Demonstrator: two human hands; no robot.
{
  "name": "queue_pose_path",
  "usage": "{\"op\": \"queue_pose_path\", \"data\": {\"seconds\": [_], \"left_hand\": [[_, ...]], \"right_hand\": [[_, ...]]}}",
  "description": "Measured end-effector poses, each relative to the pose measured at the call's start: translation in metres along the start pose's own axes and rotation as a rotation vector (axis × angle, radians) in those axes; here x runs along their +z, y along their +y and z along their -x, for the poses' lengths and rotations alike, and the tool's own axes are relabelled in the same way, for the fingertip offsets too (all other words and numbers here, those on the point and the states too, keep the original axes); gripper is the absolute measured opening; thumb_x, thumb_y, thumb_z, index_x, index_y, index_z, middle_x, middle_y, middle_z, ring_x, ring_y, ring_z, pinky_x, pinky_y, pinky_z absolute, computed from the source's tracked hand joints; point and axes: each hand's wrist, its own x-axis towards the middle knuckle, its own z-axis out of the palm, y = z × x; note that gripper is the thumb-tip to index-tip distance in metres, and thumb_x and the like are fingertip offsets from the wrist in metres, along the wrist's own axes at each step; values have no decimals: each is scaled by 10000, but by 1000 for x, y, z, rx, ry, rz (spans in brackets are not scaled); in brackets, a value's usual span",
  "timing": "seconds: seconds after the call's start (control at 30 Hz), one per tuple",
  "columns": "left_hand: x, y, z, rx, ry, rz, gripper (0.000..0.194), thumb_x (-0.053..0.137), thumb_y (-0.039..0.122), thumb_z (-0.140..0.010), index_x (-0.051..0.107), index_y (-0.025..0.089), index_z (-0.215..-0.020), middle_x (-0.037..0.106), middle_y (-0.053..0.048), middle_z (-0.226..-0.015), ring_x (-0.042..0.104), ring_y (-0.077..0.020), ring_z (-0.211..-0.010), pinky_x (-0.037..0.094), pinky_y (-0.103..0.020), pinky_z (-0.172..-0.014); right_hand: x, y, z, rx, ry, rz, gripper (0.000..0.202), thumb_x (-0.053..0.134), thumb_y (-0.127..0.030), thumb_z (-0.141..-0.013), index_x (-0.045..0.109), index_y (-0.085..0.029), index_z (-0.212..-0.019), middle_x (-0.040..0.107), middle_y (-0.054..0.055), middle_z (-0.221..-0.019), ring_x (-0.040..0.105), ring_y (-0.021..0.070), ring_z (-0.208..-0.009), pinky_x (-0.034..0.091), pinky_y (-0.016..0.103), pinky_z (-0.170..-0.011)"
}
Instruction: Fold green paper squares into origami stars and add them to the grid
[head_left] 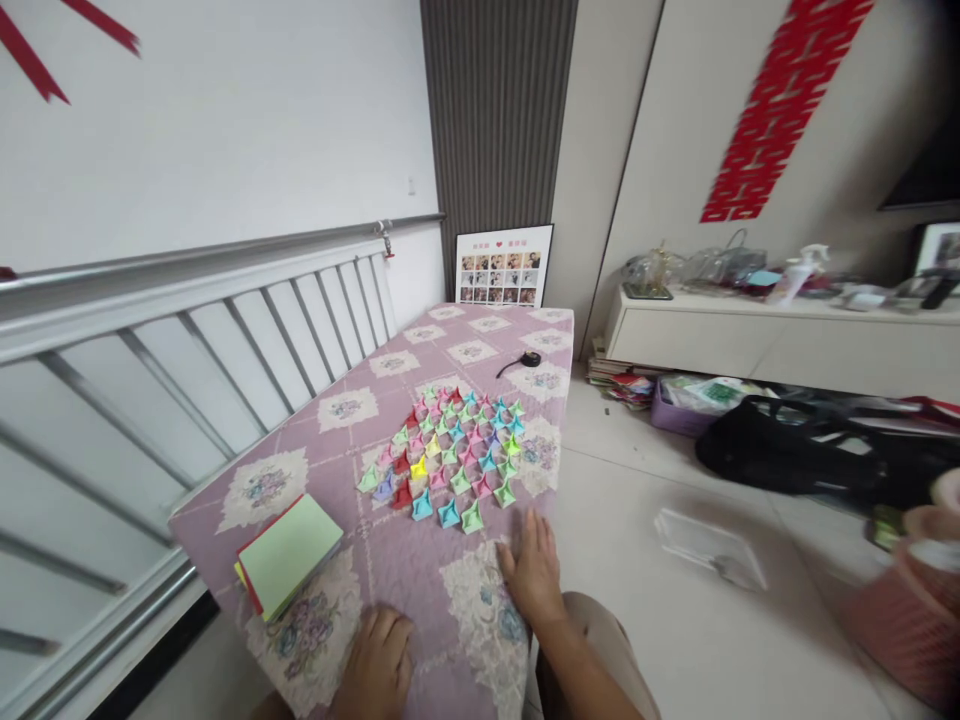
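My left hand point(377, 660) rests on the cloth near the front of the table, palm down with its fingers slightly bent, holding nothing. At the table's right edge my right hand point(534, 570) lies flat with fingers stretched out, also without anything in it. Ahead of both hands stand many small folded paper shapes point(460, 482) in rows, coloured green, pink, blue, red, yellow and purple. The nearest row is just beyond my right fingertips. A stack of coloured paper point(292, 553), light green on top with red and yellow edges showing, lies left of my left hand.
A pink flowered cloth point(427, 590) covers the table. A black tape-measure-like object point(530, 359) lies farther back. A white railing point(225, 340) runs along the left. On the right are a low cabinet point(690, 335), a black bag point(780, 445), a clear tray point(709, 550) and a pink basket point(911, 620).
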Motion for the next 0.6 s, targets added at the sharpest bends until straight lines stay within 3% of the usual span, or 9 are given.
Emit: {"op": "queue_pose_path", "data": {"seconds": [0.2, 0.33, 0.6], "left_hand": [[-4, 8, 1, -24, 71, -11, 251, 420, 80, -825, 622, 207, -905, 595, -57, -888, 544, -202, -881, 438, -348, -827], [-5, 11, 4, -71, 72, -5, 261, 425, 46, -821, 614, 199, -915, 579, -50, -906, 519, -203, -904, 412, -347, -838], [-17, 17, 8, -109, 51, -20, 243, 450, 67, -826, 622, 195, -940, 572, -47, -928, 497, -204, -940, 392, -338, -869]], "right_hand": [[-28, -31, 37, 67, -296, 209, 602, 315, -406, -882, 352, -152, -1428, 164, 93, -1552, 90, 305, -1425, 264, 569, -1044], [-38, -48, 59, 11, -372, 288, 607, 305, -382, -880, 315, -168, -1447, 151, 69, -1553, 91, 281, -1429, 183, 595, -1068], [-47, -83, 108, -153, -453, 282, 604, 354, -391, -873, 351, -173, -1437, 179, 88, -1543, 111, 285, -1426, 116, 517, -1117]]}}
